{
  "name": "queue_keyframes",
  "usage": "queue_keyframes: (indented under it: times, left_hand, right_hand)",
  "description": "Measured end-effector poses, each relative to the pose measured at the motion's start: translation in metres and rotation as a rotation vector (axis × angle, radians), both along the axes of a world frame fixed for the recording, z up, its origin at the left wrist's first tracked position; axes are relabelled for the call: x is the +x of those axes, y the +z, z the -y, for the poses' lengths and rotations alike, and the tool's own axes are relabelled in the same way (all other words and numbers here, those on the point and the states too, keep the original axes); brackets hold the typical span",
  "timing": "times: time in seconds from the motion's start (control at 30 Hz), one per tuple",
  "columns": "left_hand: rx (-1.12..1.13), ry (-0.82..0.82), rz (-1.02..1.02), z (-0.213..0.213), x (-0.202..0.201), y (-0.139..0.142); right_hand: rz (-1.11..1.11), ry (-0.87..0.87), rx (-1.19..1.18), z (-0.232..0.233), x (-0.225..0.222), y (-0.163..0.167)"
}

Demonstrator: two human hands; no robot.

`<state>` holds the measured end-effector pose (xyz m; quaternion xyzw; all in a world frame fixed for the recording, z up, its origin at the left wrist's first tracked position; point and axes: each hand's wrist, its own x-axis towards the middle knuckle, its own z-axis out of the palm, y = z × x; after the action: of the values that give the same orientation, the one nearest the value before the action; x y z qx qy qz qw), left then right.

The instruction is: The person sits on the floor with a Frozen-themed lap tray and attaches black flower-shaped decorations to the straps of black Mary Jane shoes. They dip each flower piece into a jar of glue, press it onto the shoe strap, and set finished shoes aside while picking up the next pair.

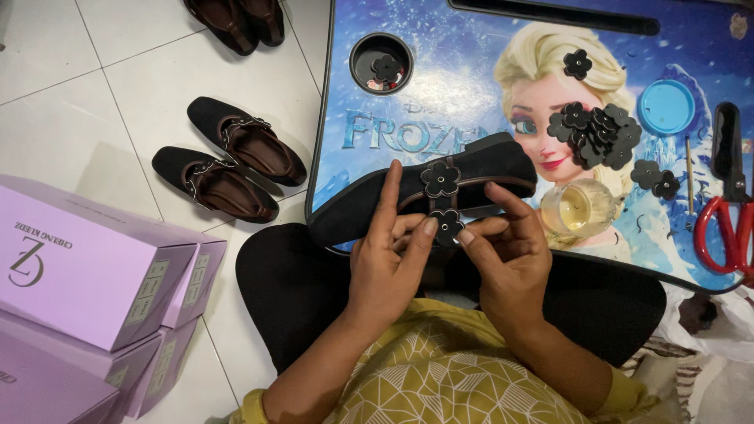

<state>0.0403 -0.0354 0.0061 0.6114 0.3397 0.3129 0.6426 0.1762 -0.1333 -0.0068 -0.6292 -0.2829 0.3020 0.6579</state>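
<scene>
A: Status on the shoe [369, 208]?

B: Black flat, held over the lap at the near edge of the lap table [440, 94], toe pointing left. One black flower [440, 178] already sits on the strap [491, 182]. A second flower [448, 224] is just below it, pinched between both hands.

A: Hands?

B: Left hand [389, 263] is wrapped around the shoe, fingers curled, index laid up along the upper, thumb on the lower flower. Right hand [510, 263] is half closed, thumb and fingertips on that flower's right edge, index resting on the strap. Nothing else is in either hand.

A: How to do this bit right?

B: My read: keep the left hand bracing the shoe so it can't twist. Line the lower flower up under the upper one and press evenly from the centre. Whether there's adhesive under it, can't tell.

A: Around it?

B: Pile of spare flowers [597, 129] on the table, a single one [577, 63] above them, more in the cup hole [382, 63]. Glass [577, 208] with yellowish liquid just right of the shoe; don't knock it. Red scissors [726, 212] at the far right. Pair of shoes [228, 169] on the tiles to the left, lilac boxes [86, 267] nearer.
</scene>
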Motion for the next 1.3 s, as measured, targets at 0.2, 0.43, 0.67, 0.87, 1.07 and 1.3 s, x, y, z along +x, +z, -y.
queue_keyframes:
  times: [0.2,0.43,0.67,0.87,1.07,1.3]
  left_hand:
    - [-0.030,0.009,0.018,0.0011,0.0042,-0.0020]
    - [0.043,0.050,-0.047,0.0005,0.0075,0.0010]
    - [0.021,0.053,-0.075,0.0005,0.0085,0.0037]
    - [0.032,0.049,-0.081,0.0004,0.0079,0.0014]
    - [0.022,0.056,-0.110,0.0009,0.0084,0.0017]
    - [0.059,0.048,-0.055,0.0003,0.0076,-0.0003]
  right_hand:
    - [0.000,0.009,0.011,0.0004,0.0010,-0.0024]
    - [0.019,0.015,0.012,0.0009,-0.0009,-0.0041]
    - [0.147,0.000,0.022,0.0006,-0.0057,-0.0041]
    - [0.343,0.002,0.034,0.0014,-0.0084,-0.0045]
    - [0.303,0.002,0.030,0.0007,-0.0064,-0.0060]
    - [0.294,0.012,0.026,0.0015,-0.0048,-0.0044]
